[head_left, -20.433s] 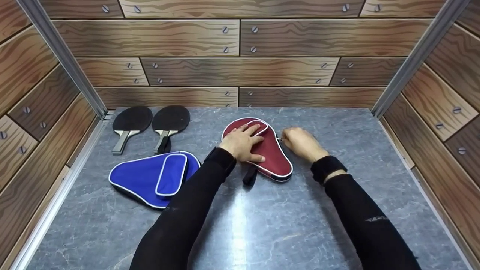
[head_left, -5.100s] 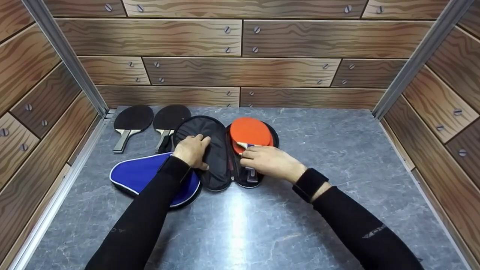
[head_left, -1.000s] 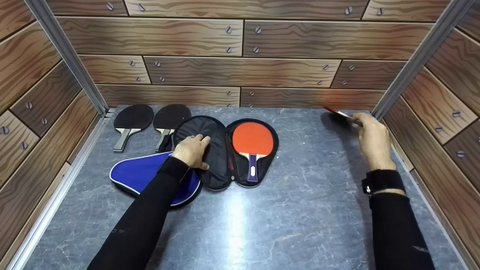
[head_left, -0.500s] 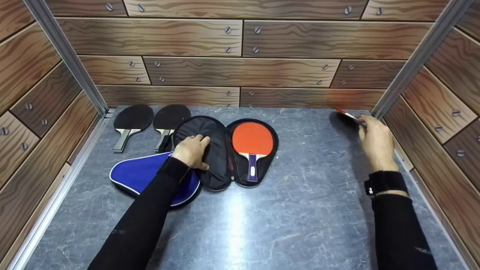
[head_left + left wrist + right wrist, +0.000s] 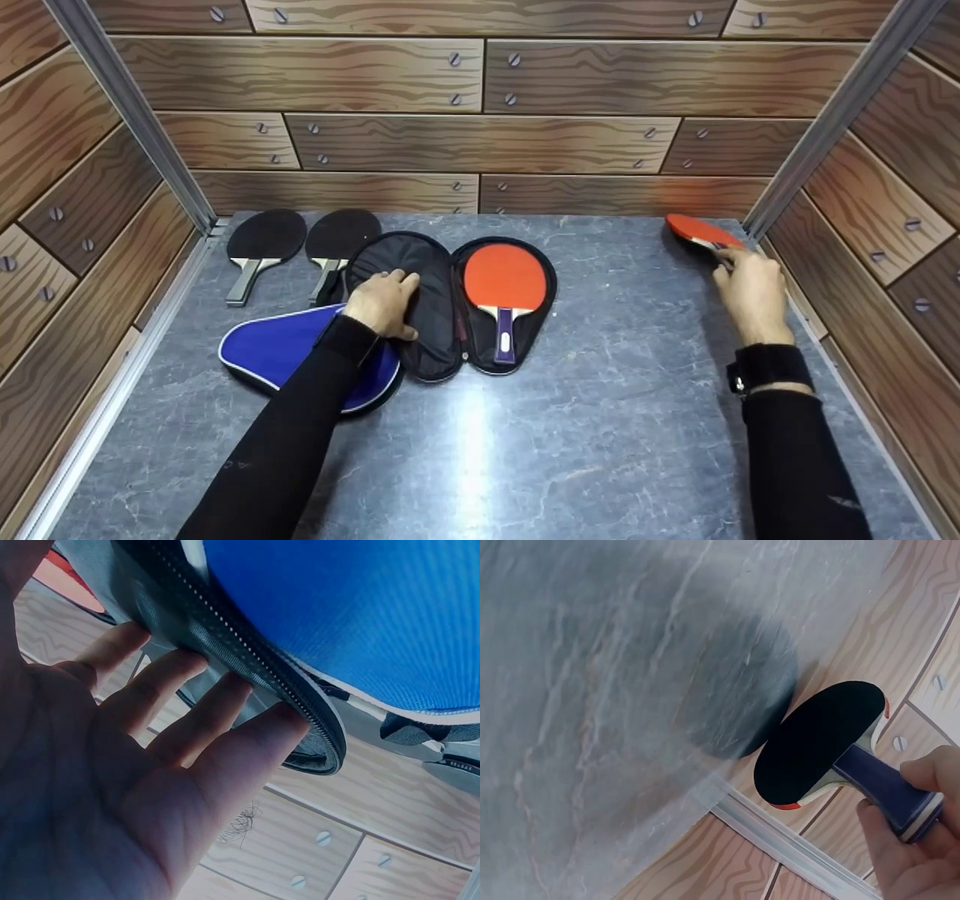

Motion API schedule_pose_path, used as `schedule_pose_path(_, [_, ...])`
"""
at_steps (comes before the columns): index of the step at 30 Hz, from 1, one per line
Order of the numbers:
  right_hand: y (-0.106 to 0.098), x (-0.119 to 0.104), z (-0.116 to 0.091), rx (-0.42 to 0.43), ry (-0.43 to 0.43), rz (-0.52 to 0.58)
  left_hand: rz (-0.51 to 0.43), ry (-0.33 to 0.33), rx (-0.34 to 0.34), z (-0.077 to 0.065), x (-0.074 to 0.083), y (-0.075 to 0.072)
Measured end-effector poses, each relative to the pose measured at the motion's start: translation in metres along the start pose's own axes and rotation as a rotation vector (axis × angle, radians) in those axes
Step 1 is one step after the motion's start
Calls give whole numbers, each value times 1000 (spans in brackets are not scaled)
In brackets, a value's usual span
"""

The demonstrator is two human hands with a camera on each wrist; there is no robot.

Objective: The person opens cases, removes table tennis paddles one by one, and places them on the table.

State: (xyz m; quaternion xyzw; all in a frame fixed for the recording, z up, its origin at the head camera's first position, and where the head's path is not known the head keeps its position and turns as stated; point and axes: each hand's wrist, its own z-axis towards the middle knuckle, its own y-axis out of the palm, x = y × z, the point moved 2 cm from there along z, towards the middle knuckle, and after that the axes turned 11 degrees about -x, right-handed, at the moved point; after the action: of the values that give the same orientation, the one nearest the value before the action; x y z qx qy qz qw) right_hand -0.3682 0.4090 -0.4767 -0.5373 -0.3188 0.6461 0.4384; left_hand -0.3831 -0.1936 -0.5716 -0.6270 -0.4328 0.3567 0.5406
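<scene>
In the head view my left hand rests with spread fingers on the black inner side of the opened red paddle case. In the left wrist view those fingers touch the zippered rim. The other half of the case holds a table tennis paddle, red face up, purple handle towards me. At the table's far right corner, my right hand grips a second paddle by its handle. That paddle is tilted, red face up and black face below; whether its edge touches the table I cannot tell.
A blue paddle case lies at the left, partly under my left forearm. Two paddles with black faces, one left and one right, lie at the back left. Wood-patterned walls enclose the table behind and on both sides.
The red case, closed at first, now lies unfolded. One of its two stacked paddles has gone with my right hand to the far right, its red face tipping into view. My left hand stays put lately.
</scene>
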Motion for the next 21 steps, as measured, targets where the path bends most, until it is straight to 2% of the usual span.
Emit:
schedule_pose_path(7, [3,12,0,-81,63,-19,1,-3,1,-2,1,-1])
schedule_pose_path(15, [5,25,0,-112,82,-43,-2,-4,-4,-1,1,-1])
schedule_pose_path(21, [6,36,-2,-183,110,-53,6,-7,-7,-2,2,-2])
